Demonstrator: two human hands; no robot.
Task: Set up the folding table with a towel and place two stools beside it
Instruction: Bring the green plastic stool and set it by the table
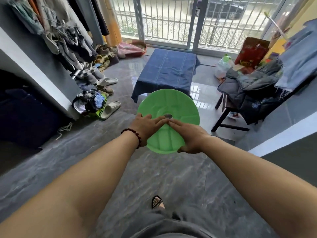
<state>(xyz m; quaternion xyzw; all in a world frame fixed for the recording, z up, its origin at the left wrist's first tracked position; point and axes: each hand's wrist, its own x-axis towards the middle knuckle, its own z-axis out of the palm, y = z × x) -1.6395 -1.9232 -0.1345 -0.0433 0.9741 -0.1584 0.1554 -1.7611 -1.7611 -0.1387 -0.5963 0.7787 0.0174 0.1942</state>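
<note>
Left hand point(147, 127) lies flat, fingers straight, on the seat of the green stool point(171, 103). Right hand point(190, 136) rests its fingers on top, thumb hooked at the rim. Ahead, near the window, the table point(171, 84) is already draped with a blue towel point(168, 66). I see no green stool beside it, so both placements seem left.

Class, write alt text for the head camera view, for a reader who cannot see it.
A person's left hand and right hand hold a round green stool, fingers flat on its seat, right thumb hooked at the rim. Beyond it, a blue towel covers a low table on grey tiles.
</note>
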